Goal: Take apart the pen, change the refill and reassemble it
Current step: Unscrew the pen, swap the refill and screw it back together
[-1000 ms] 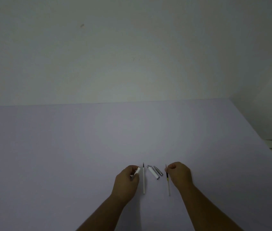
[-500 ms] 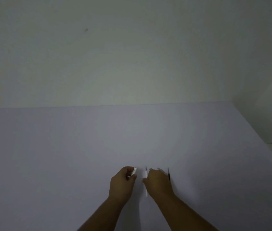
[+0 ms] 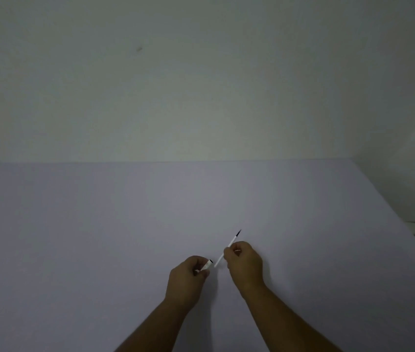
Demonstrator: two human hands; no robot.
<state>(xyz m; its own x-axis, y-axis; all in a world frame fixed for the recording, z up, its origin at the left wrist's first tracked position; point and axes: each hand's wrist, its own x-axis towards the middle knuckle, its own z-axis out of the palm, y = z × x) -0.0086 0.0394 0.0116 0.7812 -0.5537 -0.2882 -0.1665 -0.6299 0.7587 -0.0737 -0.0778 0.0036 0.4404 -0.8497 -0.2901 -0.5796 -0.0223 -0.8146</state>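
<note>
The person's right hand (image 3: 244, 260) is curled closed above the pale lavender table (image 3: 99, 237), pinching a thin white refill (image 3: 227, 247) between thumb and fingertips. The refill slants from lower left to upper right: its dark writing tip points up and away from the person, and its white tail end pokes out below the fingers toward the other hand. It looks lifted off the table, though the dim light makes that hard to confirm.

The left hand (image 3: 188, 275) sits just beside and slightly nearer the person, also closed into a loose fist. It grips a short white pen barrel (image 3: 206, 266), whose open dark end shows past the thumb and faces the refill's tail. The two pieces are close together but apart, with a small gap between the barrel's mouth and the refill's lower end.

Both forearms come in from the bottom edge. A plain light wall (image 3: 201, 85) rises behind the table's far edge.
</note>
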